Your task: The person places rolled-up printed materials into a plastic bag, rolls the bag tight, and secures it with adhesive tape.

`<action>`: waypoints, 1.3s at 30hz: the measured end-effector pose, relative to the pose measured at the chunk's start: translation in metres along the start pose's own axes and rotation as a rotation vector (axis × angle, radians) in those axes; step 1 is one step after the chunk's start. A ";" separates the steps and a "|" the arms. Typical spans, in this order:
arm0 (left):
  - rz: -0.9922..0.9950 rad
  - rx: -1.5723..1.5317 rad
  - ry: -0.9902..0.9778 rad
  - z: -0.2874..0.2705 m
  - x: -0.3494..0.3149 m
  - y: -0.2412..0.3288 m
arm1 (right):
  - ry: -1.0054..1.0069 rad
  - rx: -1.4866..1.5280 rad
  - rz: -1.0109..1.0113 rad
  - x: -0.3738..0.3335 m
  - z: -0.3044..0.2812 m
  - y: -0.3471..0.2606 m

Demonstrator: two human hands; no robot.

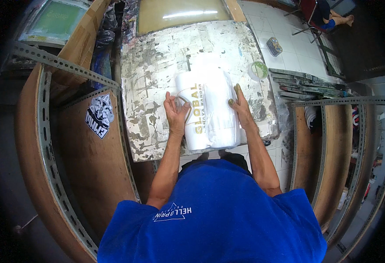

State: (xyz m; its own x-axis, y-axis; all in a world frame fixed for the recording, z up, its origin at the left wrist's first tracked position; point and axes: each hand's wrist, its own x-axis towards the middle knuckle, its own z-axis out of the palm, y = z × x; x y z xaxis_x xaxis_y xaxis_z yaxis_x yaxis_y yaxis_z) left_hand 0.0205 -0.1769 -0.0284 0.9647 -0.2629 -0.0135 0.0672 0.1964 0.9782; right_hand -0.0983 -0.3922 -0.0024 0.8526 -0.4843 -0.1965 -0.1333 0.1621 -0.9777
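A white bundle (221, 116) in clear, shiny plastic lies at the near edge of the worktable, with gold lettering along its left half. It looks like two rounded white parts side by side; I cannot make out what they are. My left hand (176, 116) holds its left side, thumb on the plastic and fingers curled by the edge. On the opposite side my right hand (243, 111) grips the edge, thumb on top and fingers pointing away from me. The bundle's underside is hidden.
The paint-stained worktable (153, 87) bears a roll of clear tape (258, 70) at right and a framed screen (183, 15) at its far end. Metal-framed wooden shelves (91, 144) flank me. Stacked dark frames (306, 83) stand right. A seated person's legs (337, 19) show far right.
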 end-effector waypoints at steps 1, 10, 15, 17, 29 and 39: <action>-0.146 0.026 -0.016 -0.002 0.001 -0.001 | 0.007 0.008 0.117 -0.001 -0.005 0.005; -0.558 -0.078 -0.188 0.009 -0.002 0.025 | -0.119 0.413 0.249 -0.012 -0.007 0.006; -0.227 0.029 -0.375 0.018 0.003 0.053 | -0.083 0.601 0.072 -0.036 -0.015 0.006; -0.112 -0.016 -0.439 0.028 0.007 0.068 | 0.003 0.516 -0.029 -0.039 -0.009 -0.017; -0.045 -0.009 -0.442 0.022 0.021 0.088 | 0.064 -0.338 -0.216 -0.053 -0.010 -0.062; 0.320 0.063 -0.391 0.042 0.029 0.152 | 0.058 -0.193 -0.573 -0.057 -0.005 -0.113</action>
State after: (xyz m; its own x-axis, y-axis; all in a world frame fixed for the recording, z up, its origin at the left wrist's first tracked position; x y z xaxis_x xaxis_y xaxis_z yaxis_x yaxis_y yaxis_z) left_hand 0.0476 -0.1942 0.1285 0.7661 -0.5353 0.3558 -0.2432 0.2709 0.9314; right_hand -0.1347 -0.3872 0.1187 0.7873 -0.4957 0.3667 0.2449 -0.2944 -0.9238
